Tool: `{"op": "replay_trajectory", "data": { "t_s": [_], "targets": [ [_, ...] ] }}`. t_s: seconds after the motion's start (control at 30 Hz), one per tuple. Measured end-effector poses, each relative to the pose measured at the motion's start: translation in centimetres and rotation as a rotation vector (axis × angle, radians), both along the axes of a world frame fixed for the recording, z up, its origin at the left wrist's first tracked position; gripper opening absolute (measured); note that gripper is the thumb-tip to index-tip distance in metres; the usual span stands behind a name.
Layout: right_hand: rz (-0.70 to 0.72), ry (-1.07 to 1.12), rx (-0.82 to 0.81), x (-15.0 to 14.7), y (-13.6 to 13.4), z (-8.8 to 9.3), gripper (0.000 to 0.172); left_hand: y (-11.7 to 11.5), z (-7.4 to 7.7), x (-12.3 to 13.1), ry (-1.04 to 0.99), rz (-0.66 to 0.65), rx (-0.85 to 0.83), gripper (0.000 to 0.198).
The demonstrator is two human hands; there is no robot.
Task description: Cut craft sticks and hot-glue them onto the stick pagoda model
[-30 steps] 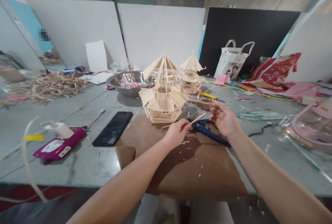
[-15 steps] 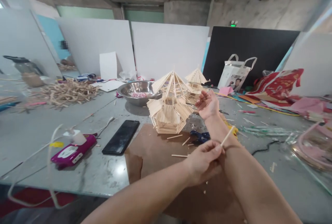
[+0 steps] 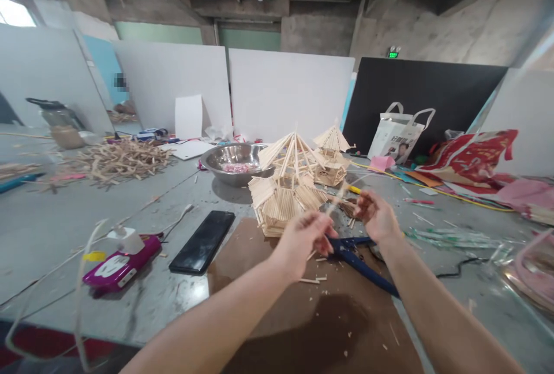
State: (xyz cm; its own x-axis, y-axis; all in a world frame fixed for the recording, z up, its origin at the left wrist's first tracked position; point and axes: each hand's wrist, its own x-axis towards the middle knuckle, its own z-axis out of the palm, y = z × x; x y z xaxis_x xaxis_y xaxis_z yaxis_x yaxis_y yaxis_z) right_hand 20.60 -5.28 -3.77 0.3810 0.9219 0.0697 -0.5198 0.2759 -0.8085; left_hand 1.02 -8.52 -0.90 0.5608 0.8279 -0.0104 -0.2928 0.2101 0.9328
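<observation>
My left hand [image 3: 306,242] is closed with a thin pale wooden stick [image 3: 336,201] pinched in its fingers. The stick slants up and is smeared by motion. To its right, my right hand [image 3: 377,216] is raised with fingers loosely bent and apart, nothing seen in them. Just beyond my left hand stands a model pavilion [image 3: 285,205] built of thin sticks, with a pointed, partly covered roof and a lower tier of slatted panels. A similar smaller model [image 3: 331,157] stands behind it. A blue-handled tool [image 3: 367,271] like pliers lies beneath my hands, its head partly hidden.
A brown board [image 3: 242,264] with stick scraps lies in front of me. Left of it are a black phone [image 3: 202,242] and a purple power strip [image 3: 123,264] with a cable. Behind stand a metal bowl [image 3: 212,161] and a stick pile [image 3: 116,160]. A white bag [image 3: 392,134] stands right.
My left hand has moved left and up with the stick, toward the pavilion. My right hand has moved right and down, so my forearms no longer cross. The view has tilted up slightly.
</observation>
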Motion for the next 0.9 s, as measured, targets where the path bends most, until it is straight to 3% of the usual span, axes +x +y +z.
{"op": "replay_trajectory", "data": {
  "t_s": [0.1, 0.27, 0.57, 0.9],
  "targets": [
    [0.015, -0.065, -0.063, -0.2, -1.3, -2.8, 0.015, 2.5, 1.5, -1.0, -0.161, 0.272, -0.015, 0.025],
    [0.034, -0.067, -0.125, -0.6, -2.5, -5.4, 0.016, 4.3, 2.0, -1.7, -0.210, 0.434, -0.055, 0.024],
    [0.068, -0.103, -0.152, -0.4, -2.7, -6.9, 0.017, 6.2, 2.1, -1.4, -0.195, 0.486, -0.102, 0.022],
    [0.076, -0.142, -0.177, -0.6, -2.8, -7.2, 0.015, 6.6, 2.6, -1.3, -0.210, 0.496, -0.128, 0.020]
  ]
}}
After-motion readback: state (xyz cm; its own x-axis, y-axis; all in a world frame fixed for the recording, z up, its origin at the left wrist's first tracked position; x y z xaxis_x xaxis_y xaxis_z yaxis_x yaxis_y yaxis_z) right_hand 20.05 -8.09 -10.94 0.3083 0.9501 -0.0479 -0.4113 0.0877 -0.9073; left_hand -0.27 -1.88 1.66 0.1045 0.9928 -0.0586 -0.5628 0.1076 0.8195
